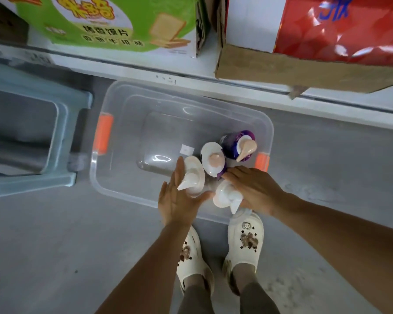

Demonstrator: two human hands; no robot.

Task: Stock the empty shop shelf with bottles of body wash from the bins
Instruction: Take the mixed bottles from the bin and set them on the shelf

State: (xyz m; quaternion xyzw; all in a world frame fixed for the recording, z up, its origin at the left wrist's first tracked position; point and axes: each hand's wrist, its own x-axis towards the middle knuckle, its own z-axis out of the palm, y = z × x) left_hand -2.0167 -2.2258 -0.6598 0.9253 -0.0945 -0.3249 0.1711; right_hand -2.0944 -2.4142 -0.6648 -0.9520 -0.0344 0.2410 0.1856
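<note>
Lower centre of the frame, in the clear plastic bin (123, 177) — left hand (177, 200), fingers straight, flanks one upright white pump bottle (192, 176); right hand (252, 189) cups another upright white pump bottle (225, 194), both within reach.

Bodies of the two white pump-top bottles (192, 177) (225, 194) nearest the person lie hidden beneath their own caps and behind the hands; labels unreadable. Whether the left hand (178, 200) actually closes on its bottle cannot be told. Fingertips of the right hand (252, 189) vanish behind the second white cap. The purple bottle (235, 141) shows only a sliver of blurred print. The grey-blue plastic bin (27, 137) is cut off by the left edge. The green printed carton (114, 23) and the red glossy pack (345, 28) are cropped at the top edge, lettering partial.
</note>
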